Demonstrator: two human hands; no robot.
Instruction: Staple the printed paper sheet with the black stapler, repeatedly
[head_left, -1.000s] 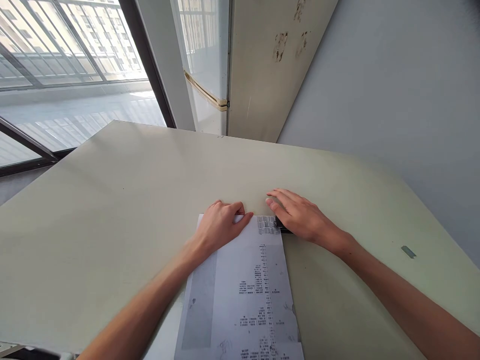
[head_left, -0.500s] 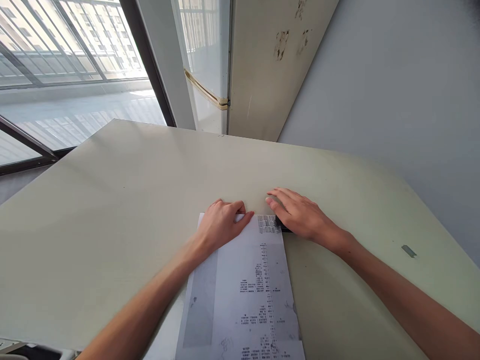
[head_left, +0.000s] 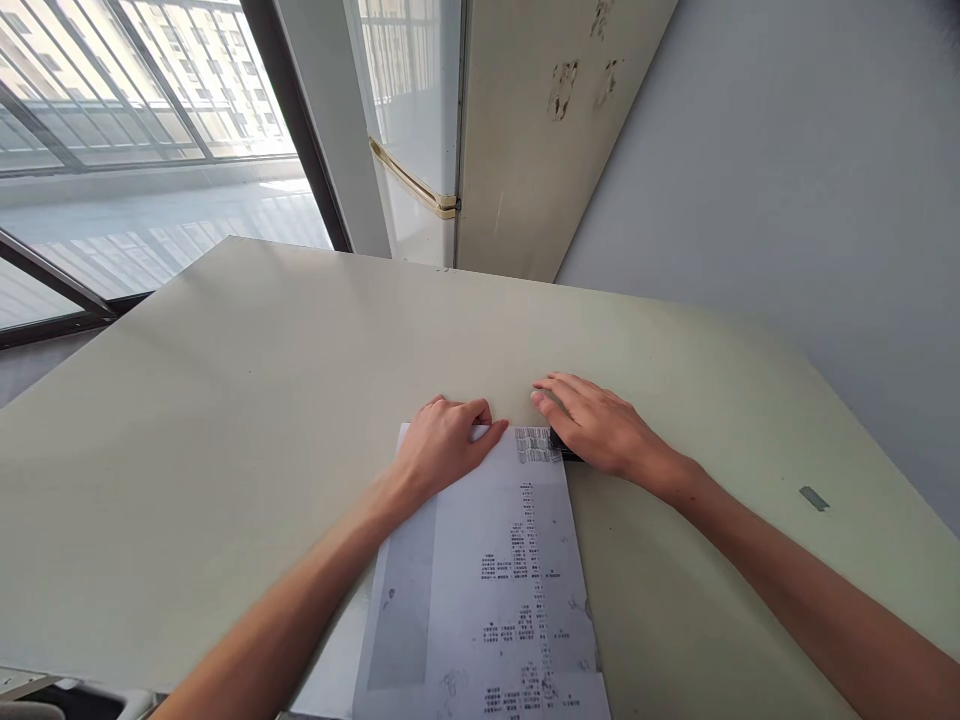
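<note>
Printed white paper (head_left: 480, 600) lies on the pale table, its far edge under my left hand (head_left: 446, 440). The fingers of that hand are curled at the paper's far edge, with the thumb pointing right; whether they pinch the sheet is hard to see. My right hand (head_left: 600, 425) rests over a black object (head_left: 571, 455) at the paper's far right corner. Its palm covers most of that object, which looks like a stapler, and its fingers reach forward past it. The black object's near end touches the paper beside a block of dense print.
The pale table (head_left: 337, 330) spreads around the paper. A small grey patch (head_left: 814, 498) lies on its right side. Beyond the table stand a fridge (head_left: 525, 150) with a gold handle (head_left: 412, 180), a railed window at left and a grey wall at right.
</note>
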